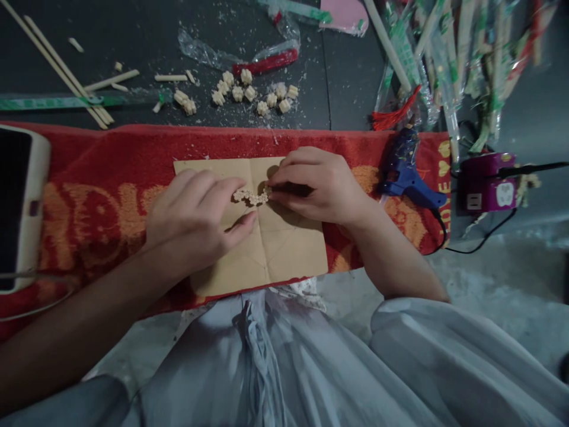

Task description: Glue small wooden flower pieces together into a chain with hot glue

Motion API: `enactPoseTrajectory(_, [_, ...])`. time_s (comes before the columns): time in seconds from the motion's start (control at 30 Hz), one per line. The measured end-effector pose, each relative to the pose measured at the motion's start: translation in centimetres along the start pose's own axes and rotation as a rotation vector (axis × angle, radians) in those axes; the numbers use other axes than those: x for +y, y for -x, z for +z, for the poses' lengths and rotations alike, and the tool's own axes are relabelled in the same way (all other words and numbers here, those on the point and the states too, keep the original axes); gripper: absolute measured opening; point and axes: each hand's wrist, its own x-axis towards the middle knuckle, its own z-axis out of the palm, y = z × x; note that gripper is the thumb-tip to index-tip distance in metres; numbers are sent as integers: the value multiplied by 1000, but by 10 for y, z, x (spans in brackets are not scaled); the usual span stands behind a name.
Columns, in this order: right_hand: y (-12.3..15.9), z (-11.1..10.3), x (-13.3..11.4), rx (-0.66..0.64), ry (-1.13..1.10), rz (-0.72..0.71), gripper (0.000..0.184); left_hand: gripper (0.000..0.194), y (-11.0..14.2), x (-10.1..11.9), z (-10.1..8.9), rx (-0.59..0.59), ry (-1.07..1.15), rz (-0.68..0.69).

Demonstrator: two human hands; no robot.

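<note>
A short wavy chain of small pale wooden pieces (251,197) lies over a creased sheet of brown card (284,249) with faint drawn lines. At the chain's right end, my right hand (311,184) closes its fingertips on it. My left hand (200,213) curves around the left end, the index finger close against it or touching. The left thumb is apart from the fingers, just below the chain. Fingers partly hide both ends.
A red and orange towel (102,160) lies under the card. Beyond it are several loose wooden clusters (237,93), sticks (62,65) and plastic wrappers. A blue glue gun (406,166), a purple box (488,182) and cables are at right, a phone (33,207) at left.
</note>
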Motion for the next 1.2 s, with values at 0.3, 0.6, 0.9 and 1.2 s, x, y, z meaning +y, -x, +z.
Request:
enactPoseTrajectory(0.3, [-1, -2, -1, 25, -26, -34, 19, 37, -7, -16, 20, 184, 147, 70])
enactPoseTrajectory(0.6, [-1, -1, -3, 47, -32, -35, 15, 19, -2, -9, 29, 192, 218, -40])
enactPoseTrajectory(0.9, [-1, -1, -7, 65, -22, -52, 17, 17, 2, -9, 28, 281, 26, 90])
enactPoseTrajectory(1.2, [-1, -1, -4, 94, -38, -83, 20, 11, 0, -4, 27, 231, 130, 17])
